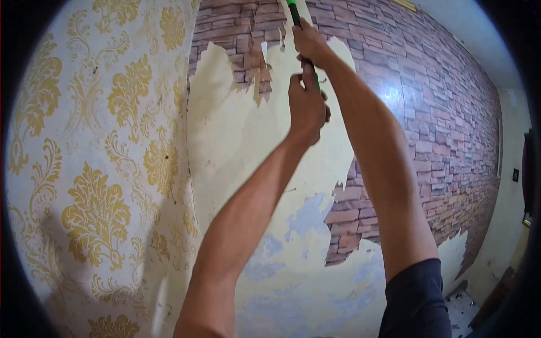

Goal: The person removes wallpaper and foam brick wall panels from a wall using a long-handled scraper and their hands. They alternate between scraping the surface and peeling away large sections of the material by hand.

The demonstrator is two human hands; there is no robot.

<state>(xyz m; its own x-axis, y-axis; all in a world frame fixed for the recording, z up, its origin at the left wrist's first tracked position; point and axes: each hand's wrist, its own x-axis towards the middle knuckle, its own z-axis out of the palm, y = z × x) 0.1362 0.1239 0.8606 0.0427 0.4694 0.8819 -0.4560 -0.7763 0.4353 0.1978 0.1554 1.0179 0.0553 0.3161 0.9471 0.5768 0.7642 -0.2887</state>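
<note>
Both hands are raised on a green-and-black long-handled tool (296, 17), whose upper end runs out of the top of the view, so its head is hidden. My right hand (311, 44) is closed around the dark grip higher up. Lower on the same handle, my left hand (307, 107) is wrapped round it, thumb pointing up. Behind them is a wall with brick-patterned wallpaper (439, 129), torn away over a wide patch of bare cream wall (236, 152). A ragged strip of the paper (260, 70) hangs down left of the hands.
White wallpaper with gold floral motifs (98, 214) covers the adjoining wall at left. Grey-blue worn patches (307, 214) show on the bare wall below. A ceiling (468, 34) slopes across the upper right. Scraps lie on the floor (463, 307) at lower right, near a dark switch (515, 174) higher up.
</note>
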